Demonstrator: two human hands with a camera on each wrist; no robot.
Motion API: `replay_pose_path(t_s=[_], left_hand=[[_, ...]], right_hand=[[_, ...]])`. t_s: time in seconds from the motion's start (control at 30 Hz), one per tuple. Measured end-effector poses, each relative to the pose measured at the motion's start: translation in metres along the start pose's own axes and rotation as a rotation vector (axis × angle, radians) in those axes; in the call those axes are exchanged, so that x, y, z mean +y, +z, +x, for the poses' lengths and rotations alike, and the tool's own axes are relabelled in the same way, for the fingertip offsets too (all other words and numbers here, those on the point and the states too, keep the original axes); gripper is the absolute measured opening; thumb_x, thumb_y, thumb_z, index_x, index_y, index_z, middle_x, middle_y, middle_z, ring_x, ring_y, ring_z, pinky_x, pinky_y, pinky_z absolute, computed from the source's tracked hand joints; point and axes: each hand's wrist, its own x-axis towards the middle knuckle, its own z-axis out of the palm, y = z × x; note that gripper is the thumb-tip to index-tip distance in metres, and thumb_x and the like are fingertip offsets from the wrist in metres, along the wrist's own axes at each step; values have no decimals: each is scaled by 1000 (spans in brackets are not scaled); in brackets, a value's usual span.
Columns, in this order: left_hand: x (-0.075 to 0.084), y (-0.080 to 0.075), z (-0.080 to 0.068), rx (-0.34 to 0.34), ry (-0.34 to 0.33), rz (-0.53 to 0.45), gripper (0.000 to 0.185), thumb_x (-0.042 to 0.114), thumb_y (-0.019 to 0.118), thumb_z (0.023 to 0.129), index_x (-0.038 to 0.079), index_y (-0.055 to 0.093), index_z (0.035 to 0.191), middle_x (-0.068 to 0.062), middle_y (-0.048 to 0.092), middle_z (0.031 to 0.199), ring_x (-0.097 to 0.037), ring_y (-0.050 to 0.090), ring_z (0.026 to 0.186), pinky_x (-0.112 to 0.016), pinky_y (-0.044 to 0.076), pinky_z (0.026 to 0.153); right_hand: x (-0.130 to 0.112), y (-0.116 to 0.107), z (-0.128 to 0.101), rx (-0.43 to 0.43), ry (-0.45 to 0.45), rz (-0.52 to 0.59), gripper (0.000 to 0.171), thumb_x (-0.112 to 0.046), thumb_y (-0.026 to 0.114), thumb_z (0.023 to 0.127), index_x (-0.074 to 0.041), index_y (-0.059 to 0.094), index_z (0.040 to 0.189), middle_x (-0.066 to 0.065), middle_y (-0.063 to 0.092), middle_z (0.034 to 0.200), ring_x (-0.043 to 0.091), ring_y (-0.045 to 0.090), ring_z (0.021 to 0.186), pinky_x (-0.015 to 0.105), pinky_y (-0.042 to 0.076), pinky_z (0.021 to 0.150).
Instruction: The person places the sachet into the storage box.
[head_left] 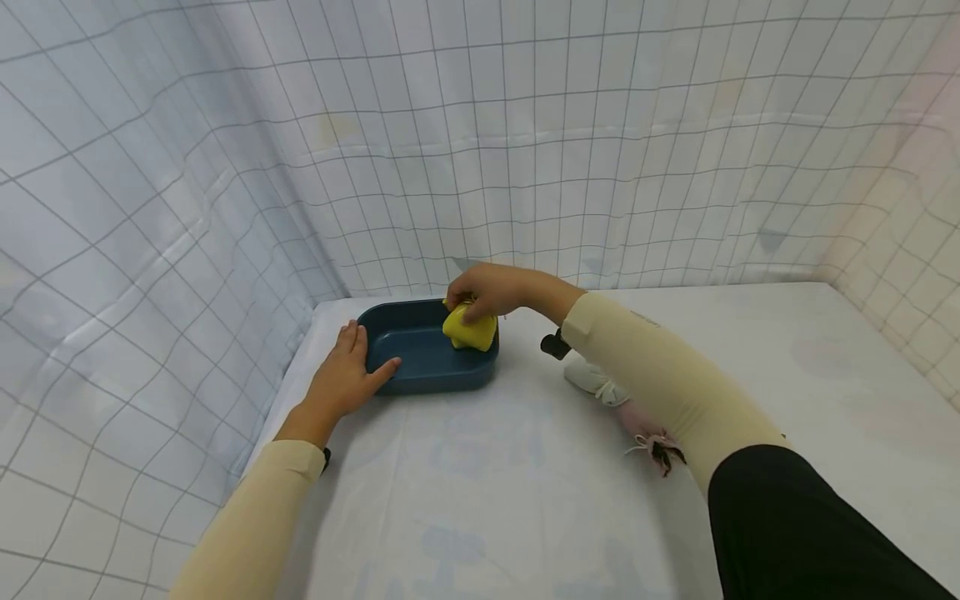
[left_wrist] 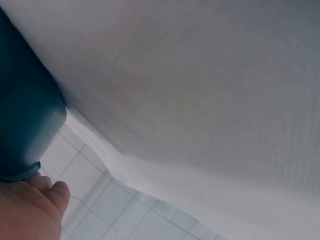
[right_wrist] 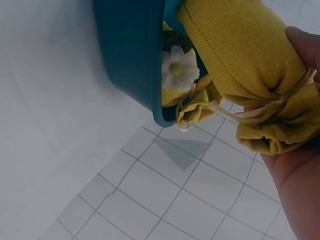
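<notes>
Resting on the left end of a dark teal basin [head_left: 435, 383], my left hand [head_left: 345, 375] has its fingers extended along the rim and its thumb spread over the near edge. The left wrist view shows part of this hand [left_wrist: 32, 207] against the basin's rim. My right hand [head_left: 491, 292] grips a yellow cloth drawstring pouch [head_left: 472, 327] above the basin's right end. In the right wrist view, the held pouch [right_wrist: 240, 45] has a pale cord tied around its gathered neck. Another yellow pouch [right_wrist: 200, 107] lies in the basin, beside a white flower [right_wrist: 172, 75].
To the right on the white-covered table [head_left: 465, 500] lie a white pouch [head_left: 588, 377] and a pink pouch [head_left: 637, 425], both partly hidden by my right sleeve. White curtains with a grid pattern [head_left: 510, 150] stand behind and at both sides.
</notes>
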Motion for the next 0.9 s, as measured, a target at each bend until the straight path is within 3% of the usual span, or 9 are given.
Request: replay_pose_path(t_s=[0.37, 0.5, 0.67, 0.9], left_hand=[[-2, 1, -1, -7, -8, -15, 109, 74, 36, 94, -10, 2, 154, -27, -4, 162, -41, -3, 149, -57, 11, 117], [-3, 2, -1, 2, -9, -7, 108, 74, 36, 95, -10, 3, 154, -28, -3, 162, -41, -2, 149, -57, 12, 117], [-3, 3, -1, 0, -14, -8, 108, 74, 35, 95, -10, 2, 155, -27, -4, 162, -40, -3, 149, -56, 12, 117], [-3, 4, 1, -5, -11, -9, 108, 75, 34, 94, -9, 1, 155, -26, -6, 162, -39, -4, 150, -57, 12, 117]], right_hand=[[2, 18, 13, -39, 17, -21, 19, -15, 69, 93, -14, 69, 113, -1, 64, 105, 17, 56, 94, 29, 48, 82], [7, 29, 17, -100, 45, -63, 21, -16, 68, 95, -16, 68, 115, -3, 63, 108, 16, 55, 97, 28, 47, 83], [12, 44, 21, -171, 3, -112, 24, -14, 66, 95, -15, 70, 118, -4, 64, 111, 13, 56, 99, 26, 48, 85], [13, 44, 17, -142, 24, -129, 26, -18, 68, 95, -14, 70, 121, -4, 64, 113, 13, 55, 101, 30, 47, 88]])
